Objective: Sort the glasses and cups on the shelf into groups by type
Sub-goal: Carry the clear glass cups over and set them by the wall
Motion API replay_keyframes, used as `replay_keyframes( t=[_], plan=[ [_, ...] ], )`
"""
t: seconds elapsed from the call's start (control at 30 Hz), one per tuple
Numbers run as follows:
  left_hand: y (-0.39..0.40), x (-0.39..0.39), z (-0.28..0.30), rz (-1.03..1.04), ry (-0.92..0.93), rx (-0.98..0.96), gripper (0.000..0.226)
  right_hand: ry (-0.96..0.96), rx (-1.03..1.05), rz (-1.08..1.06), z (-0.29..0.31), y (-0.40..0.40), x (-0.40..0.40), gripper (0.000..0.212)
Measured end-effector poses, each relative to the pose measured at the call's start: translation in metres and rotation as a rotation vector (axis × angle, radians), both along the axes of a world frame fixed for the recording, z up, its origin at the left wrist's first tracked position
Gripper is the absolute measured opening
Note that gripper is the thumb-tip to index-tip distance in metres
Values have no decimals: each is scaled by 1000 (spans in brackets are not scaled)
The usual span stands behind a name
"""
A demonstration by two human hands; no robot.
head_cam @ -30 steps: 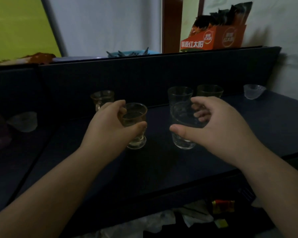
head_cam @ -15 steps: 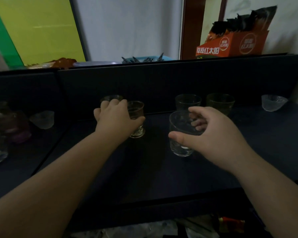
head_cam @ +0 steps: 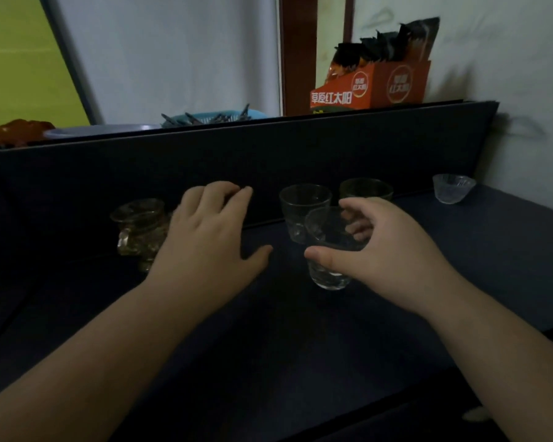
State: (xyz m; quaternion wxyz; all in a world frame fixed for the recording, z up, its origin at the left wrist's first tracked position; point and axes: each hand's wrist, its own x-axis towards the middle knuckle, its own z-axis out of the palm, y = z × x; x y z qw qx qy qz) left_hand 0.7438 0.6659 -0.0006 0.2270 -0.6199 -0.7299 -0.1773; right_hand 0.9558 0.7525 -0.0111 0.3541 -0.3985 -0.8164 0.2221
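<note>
Right hand [head_cam: 393, 250] wrapped around a clear tumbler [head_cam: 329, 250] mid-shelf [head_cam: 460, 282], just before two more tumblers [head_cam: 304, 215] at the back wall. Left hand [head_cam: 205, 247] open, fingers spread, empty, beside amber footed glasses [head_cam: 139, 228] toward the back left. Small clear cup [head_cam: 453, 188] in the far right corner.

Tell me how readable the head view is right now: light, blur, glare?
Head view: dim overall; dark shelf swallows the clear glass in the right hand; amber glasses beside the left hand look smeared; straight edges bow slightly; no glare.
</note>
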Motion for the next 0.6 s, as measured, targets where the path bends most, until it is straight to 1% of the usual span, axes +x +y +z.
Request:
replay_keyframes(
  t=[0.1, 0.2, 0.33, 0.47, 0.6],
  plan=[
    [14, 25, -2, -97, -5, -35, 88, -3, 14, -7, 2, 17, 18, 100],
    [30, 47, -2, -128, -46, -35, 89, 1, 44, 0, 7, 38, 40, 99],
    [46, 74, -4, -67, -110, -21, 90, -2, 37, 13, 8, 66, 69, 98],
    [60, 103, -9, 2, -190, -26, 91, -81, 19, 66, 3, 87, 88, 97],
    [65, 125, -14, 59, -239, -15, 93, -112, -1, 139, 0, 102, 93, 98]
  ],
)
